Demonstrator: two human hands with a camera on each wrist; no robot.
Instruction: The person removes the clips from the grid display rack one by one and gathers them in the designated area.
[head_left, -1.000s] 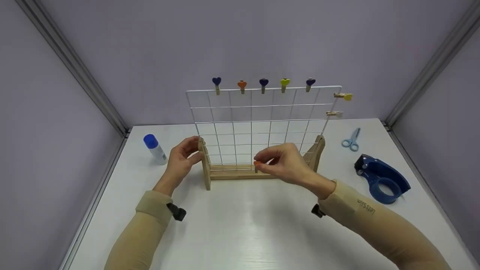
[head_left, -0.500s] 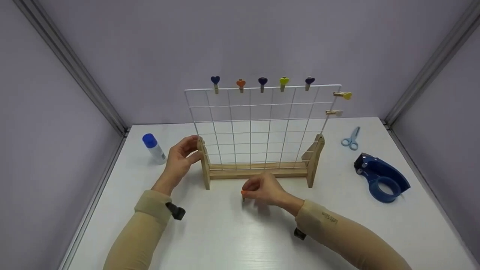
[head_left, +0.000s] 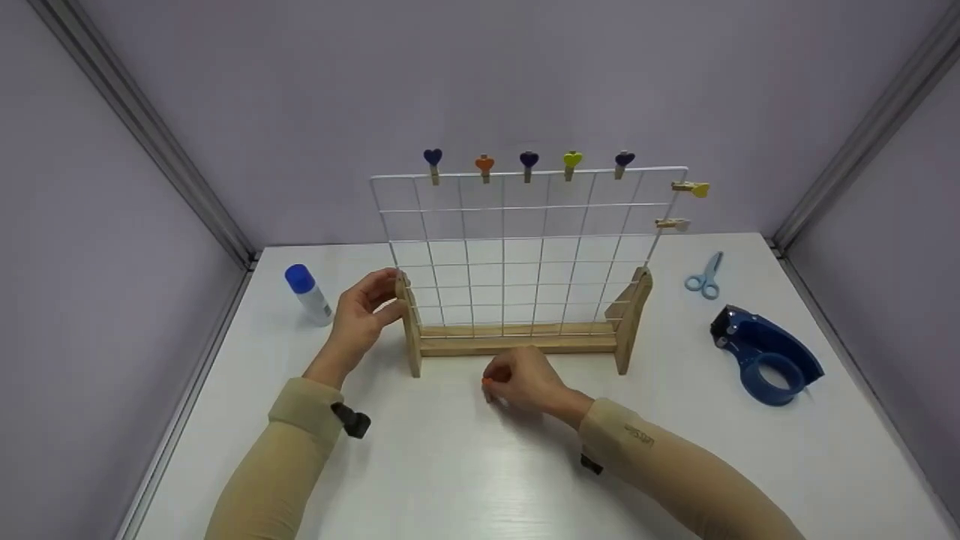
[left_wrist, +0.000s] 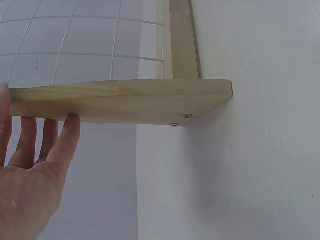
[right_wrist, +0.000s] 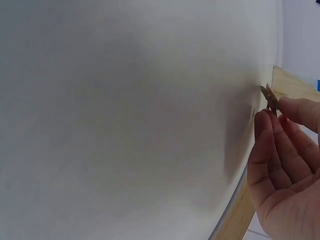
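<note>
My left hand (head_left: pixel 358 319) steadies the wooden stand (head_left: pixel 517 343) by its left upright: in the left wrist view the fingers (left_wrist: pixel 64 140) lie nearly straight along the flat side of that upright, thumb on the other edge, bracing more than gripping. The stand holds a white wire grid (head_left: pixel 525 247) upright near the middle of the tabletop (head_left: pixel 465 465).

My right hand (head_left: pixel 525 384) is low in front of the stand's base rail, fingers curled, with a small clothespin (head_left: pixel 487 384) pinched between thumb and forefinger. Only its orange tip shows from the head view; the right wrist view shows the wooden end (right_wrist: pixel 270 98) poking out past the fingertips, just above the tabletop. I cannot tell whether it touches the surface.

Five heart-topped clothespins (head_left: pixel 529 165) are clipped along the grid's top wire and two more (head_left: pixel 690 189) on its right edge. A glue stick (head_left: pixel 307 294) stands to the left, well apart; scissors (head_left: pixel 703 276) and a blue tape dispenser (head_left: pixel 765 356) lie to the right.

I judge the step in hand to be moving this one clothespin between grid and tabletop, either just taken off or about to be clipped on. Clipping would call for squeezing the tail open and lining the mouth up on a wire, with the left hand bracing the stand so the grid doesn't tip.
</note>
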